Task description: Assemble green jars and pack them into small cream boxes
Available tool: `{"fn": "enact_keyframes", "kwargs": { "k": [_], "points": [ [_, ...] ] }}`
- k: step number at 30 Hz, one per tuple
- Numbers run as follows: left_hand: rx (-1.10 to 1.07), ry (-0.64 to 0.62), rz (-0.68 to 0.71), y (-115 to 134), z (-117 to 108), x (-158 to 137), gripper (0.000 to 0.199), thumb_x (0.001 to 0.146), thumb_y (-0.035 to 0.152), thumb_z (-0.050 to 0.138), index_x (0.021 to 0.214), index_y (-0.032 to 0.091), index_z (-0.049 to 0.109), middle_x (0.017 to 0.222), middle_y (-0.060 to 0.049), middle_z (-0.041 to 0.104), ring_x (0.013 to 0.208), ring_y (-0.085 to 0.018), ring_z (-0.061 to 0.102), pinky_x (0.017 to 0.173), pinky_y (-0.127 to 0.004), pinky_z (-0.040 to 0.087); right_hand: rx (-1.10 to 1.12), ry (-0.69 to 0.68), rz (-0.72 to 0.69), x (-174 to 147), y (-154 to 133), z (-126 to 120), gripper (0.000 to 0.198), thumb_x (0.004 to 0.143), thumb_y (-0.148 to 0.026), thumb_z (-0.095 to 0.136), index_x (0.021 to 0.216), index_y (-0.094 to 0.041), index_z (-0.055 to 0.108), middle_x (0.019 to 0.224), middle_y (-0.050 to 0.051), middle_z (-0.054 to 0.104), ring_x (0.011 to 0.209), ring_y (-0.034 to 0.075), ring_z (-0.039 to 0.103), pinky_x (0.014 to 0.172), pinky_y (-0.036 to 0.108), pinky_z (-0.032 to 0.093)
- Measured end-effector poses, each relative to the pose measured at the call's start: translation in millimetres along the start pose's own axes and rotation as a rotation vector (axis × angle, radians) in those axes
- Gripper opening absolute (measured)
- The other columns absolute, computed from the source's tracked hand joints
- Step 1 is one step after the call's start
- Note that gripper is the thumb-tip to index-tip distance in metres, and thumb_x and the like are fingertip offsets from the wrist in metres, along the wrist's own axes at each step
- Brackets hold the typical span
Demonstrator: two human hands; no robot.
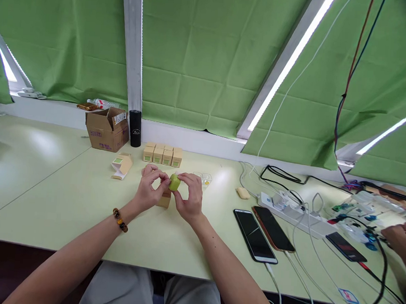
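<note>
Between my two hands is a small, rounded, glossy green object point(174, 182) with a pale top; its exact kind I cannot make out. The thumb and fingers of my left hand point(151, 188) pinch its left side. My right hand point(190, 198) grips it from the right, fingers at the top and thumb below. Just under it, a small brown cardboard box point(164, 200) stands on the table, partly hidden by my left hand. Several similar small boxes point(162, 155) form a row behind. An opened small carton point(121, 166) lies to the left, and clear plastic pieces point(206, 179) lie to the right.
A larger cardboard box point(107, 130) and a black cylinder point(134, 128) stand at the back left. On the right are a white phone point(255, 236), a second phone point(274, 229), a power strip point(297, 216) and tangled cables. Another person's hand point(402, 240) is at the far right.
</note>
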State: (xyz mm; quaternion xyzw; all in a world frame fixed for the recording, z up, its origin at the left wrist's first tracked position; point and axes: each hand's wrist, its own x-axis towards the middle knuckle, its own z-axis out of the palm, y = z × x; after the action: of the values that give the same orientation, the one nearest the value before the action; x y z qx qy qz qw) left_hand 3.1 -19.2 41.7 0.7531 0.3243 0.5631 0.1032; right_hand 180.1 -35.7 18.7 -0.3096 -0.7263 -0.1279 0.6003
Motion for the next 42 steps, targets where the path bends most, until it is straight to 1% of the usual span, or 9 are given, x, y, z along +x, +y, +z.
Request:
{"fn": "enact_keyframes", "kwargs": {
  "k": [8, 17, 22, 27, 30, 34, 36, 38, 42],
  "points": [
    [-0.075, 0.020, -0.067, -4, 2, -1, 0.012, 0.093, 0.028, 0.065, 0.083, 0.022, 0.068, 0.082, -0.005, 0.063, 0.093, -0.024, 0.055, 0.087, -0.041, 0.045, 0.002, -0.004, 0.006, 1, 0, 0, 0.043, 0.087, -0.013, 0.065, 0.129, -0.021, 0.057, 0.116, 0.013, 0.070, 0.109, 0.030, 0.064, 0.091, 0.053, 0.055],
    [-0.168, 0.037, -0.150, -12, 2, -3, 0.016, 0.093, 0.034, 0.066, 0.085, 0.021, 0.069, 0.090, -0.005, 0.057, 0.093, -0.022, 0.056, 0.087, -0.039, 0.047, 0.003, -0.011, 0.029, 0, 2, 0, 0.042, 0.088, -0.014, 0.067, 0.128, -0.022, 0.058, 0.117, 0.012, 0.071, 0.110, 0.030, 0.063, 0.092, 0.052, 0.055],
    [-0.199, 0.069, -0.201, -13, 2, -1, 0.016, 0.092, 0.034, 0.067, 0.084, 0.020, 0.071, 0.090, -0.006, 0.058, 0.092, -0.022, 0.057, 0.087, -0.039, 0.047, 0.004, -0.007, 0.038, 1, 2, -1, 0.042, 0.088, -0.014, 0.068, 0.128, -0.023, 0.058, 0.116, 0.011, 0.070, 0.109, 0.029, 0.063, 0.091, 0.052, 0.056],
    [-0.171, 0.059, -0.235, -14, 1, 0, 0.018, 0.092, 0.036, 0.066, 0.085, 0.020, 0.071, 0.091, -0.007, 0.060, 0.094, -0.023, 0.059, 0.090, -0.041, 0.049, 0.022, -0.015, 0.059, 1, 1, -2, 0.043, 0.089, -0.013, 0.066, 0.129, -0.023, 0.057, 0.117, 0.012, 0.067, 0.112, 0.030, 0.061, 0.092, 0.053, 0.056],
    [-0.083, 0.059, -0.173, -12, 0, 0, 0.016, 0.094, 0.035, 0.063, 0.098, 0.022, 0.071, 0.098, -0.008, 0.065, 0.106, -0.026, 0.057, 0.097, -0.045, 0.047, 0.058, -0.015, 0.103, 3, -1, -4, 0.047, 0.090, -0.014, 0.064, 0.135, -0.022, 0.054, 0.123, 0.014, 0.062, 0.117, 0.030, 0.060, 0.094, 0.053, 0.057],
    [0.065, 0.062, 0.055, -8, -3, 0, 0.029, 0.093, 0.029, 0.062, 0.122, 0.024, 0.063, 0.115, -0.009, 0.071, 0.117, -0.029, 0.055, 0.107, -0.052, 0.039, 0.042, 0.026, 0.122, 6, -3, -6, 0.051, 0.093, -0.014, 0.059, 0.142, -0.022, 0.052, 0.124, 0.016, 0.055, 0.118, 0.030, 0.060, 0.094, 0.052, 0.059],
    [0.106, 0.035, 0.161, -5, -3, -2, 0.038, 0.092, 0.026, 0.062, 0.129, 0.024, 0.059, 0.126, -0.010, 0.068, 0.120, -0.029, 0.056, 0.110, -0.054, 0.036, 0.021, 0.035, 0.101, 6, -3, -6, 0.053, 0.093, -0.014, 0.058, 0.145, -0.023, 0.051, 0.124, 0.015, 0.054, 0.116, 0.029, 0.061, 0.091, 0.050, 0.061],
    [0.129, -0.011, 0.227, -2, -3, -3, 0.048, 0.091, 0.023, 0.062, 0.138, 0.024, 0.054, 0.135, -0.012, 0.064, 0.125, -0.031, 0.056, 0.112, -0.055, 0.034, 0.010, 0.035, 0.068, 6, -3, -6, 0.056, 0.093, -0.013, 0.058, 0.147, -0.024, 0.049, 0.124, 0.015, 0.056, 0.116, 0.029, 0.062, 0.090, 0.050, 0.062],
    [0.146, -0.074, 0.269, -1, -3, -6, 0.060, 0.089, 0.020, 0.061, 0.148, 0.025, 0.047, 0.144, -0.014, 0.058, 0.132, -0.033, 0.050, 0.112, -0.057, 0.033, 0.016, 0.020, -0.024, 3, 0, -6, 0.057, 0.093, -0.012, 0.059, 0.147, -0.025, 0.047, 0.125, 0.015, 0.065, 0.120, 0.031, 0.064, 0.095, 0.054, 0.061]
  ]
}}
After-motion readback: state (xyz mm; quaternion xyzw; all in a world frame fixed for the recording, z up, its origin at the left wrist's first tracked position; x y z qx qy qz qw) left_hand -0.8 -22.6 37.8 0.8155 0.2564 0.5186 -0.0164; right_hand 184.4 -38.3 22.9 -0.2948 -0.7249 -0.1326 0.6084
